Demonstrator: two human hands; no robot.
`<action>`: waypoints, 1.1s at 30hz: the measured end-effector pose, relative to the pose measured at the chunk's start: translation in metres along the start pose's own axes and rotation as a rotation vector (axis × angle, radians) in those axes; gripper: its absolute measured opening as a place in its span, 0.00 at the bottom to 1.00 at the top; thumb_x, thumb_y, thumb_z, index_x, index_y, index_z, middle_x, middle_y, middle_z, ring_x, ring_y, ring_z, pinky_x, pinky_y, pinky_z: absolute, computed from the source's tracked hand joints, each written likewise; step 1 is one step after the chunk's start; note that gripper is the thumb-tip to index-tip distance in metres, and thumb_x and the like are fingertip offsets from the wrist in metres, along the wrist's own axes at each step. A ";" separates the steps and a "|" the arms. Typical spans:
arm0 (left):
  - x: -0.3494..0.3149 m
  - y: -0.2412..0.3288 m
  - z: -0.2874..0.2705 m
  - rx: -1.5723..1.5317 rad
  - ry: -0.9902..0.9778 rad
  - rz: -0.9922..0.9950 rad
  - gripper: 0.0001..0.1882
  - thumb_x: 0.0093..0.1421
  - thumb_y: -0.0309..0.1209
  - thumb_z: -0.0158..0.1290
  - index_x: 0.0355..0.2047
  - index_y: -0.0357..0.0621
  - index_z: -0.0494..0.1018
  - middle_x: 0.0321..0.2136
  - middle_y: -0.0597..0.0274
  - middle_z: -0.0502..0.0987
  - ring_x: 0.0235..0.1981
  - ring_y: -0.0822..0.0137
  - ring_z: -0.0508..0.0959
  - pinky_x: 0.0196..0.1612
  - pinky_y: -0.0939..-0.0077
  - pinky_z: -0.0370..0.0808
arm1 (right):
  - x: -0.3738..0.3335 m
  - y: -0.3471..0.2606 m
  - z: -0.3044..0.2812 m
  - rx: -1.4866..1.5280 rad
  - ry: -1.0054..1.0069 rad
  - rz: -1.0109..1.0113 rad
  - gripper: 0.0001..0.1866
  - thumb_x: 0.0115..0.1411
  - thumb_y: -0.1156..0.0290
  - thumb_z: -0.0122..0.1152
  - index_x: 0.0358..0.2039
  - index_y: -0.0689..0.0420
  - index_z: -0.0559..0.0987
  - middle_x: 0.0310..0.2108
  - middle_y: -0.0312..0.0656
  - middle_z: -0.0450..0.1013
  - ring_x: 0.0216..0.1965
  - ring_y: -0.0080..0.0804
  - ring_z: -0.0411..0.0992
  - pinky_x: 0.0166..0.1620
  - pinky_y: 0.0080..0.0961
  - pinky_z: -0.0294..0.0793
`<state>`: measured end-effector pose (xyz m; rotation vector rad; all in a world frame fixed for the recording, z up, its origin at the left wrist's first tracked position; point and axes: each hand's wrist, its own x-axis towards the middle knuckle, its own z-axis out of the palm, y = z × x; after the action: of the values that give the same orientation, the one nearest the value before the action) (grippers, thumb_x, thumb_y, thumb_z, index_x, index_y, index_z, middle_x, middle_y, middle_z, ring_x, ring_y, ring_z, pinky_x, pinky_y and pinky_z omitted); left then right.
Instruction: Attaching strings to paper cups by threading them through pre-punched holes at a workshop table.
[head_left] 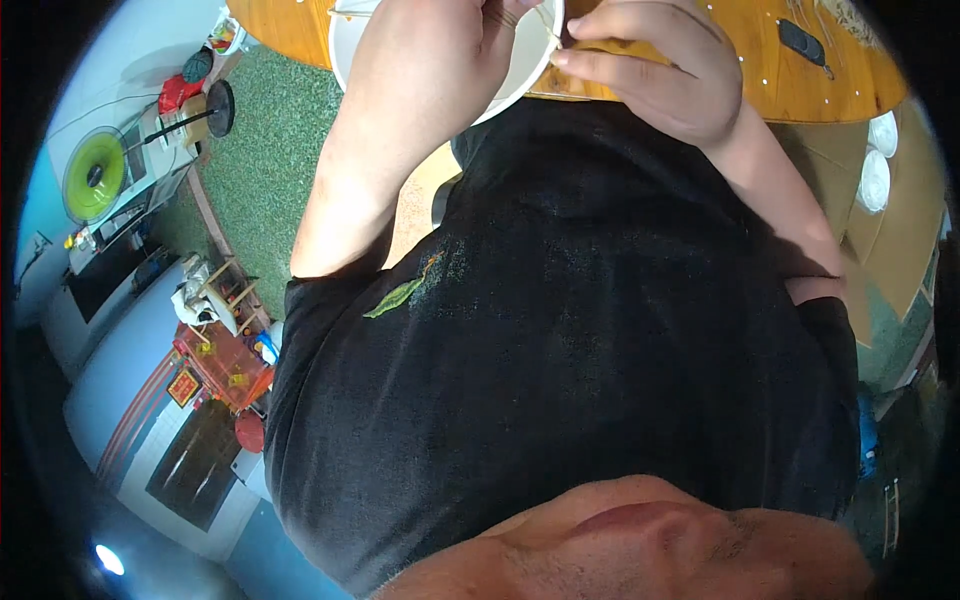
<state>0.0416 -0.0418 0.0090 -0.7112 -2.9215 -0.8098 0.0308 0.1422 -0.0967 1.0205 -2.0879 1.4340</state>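
Both my hands are at the top edge, over a white round tub (508, 100) at the table's near edge. My left hand (445, 40) reaches across the tub's opening with its fingers curled in, and the top edge cuts part of them off. A thin pale strand (549, 22) runs from its fingertips toward my right hand (670, 65). Beside the tub's right rim, the thumb and forefinger of that right hand come together at the strand's end. The strand is too small to name more exactly.
On the wooden table (760, 95) lie a dark key fob (802, 42), a bundle of dry fibres (850, 20) and small white bits. White bowls (874, 182) rest on cardboard (890, 245) at right. A green fan (95, 175) and a red-covered table (225, 360) stand at left.
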 end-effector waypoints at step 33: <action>-0.010 -0.005 -0.018 0.104 0.105 0.348 0.14 0.59 0.35 0.65 0.30 0.41 0.72 0.23 0.55 0.70 0.23 0.53 0.74 0.26 0.63 0.70 | 0.059 -0.075 -0.031 0.375 -0.075 1.194 0.05 0.65 0.83 0.60 0.40 0.68 0.80 0.32 0.41 0.79 0.31 0.22 0.78 0.36 0.18 0.80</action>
<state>0.0471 -0.0587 0.0212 -1.0890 -2.6152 -0.6328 0.0469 0.1356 0.0017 -0.2494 -2.6572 2.3705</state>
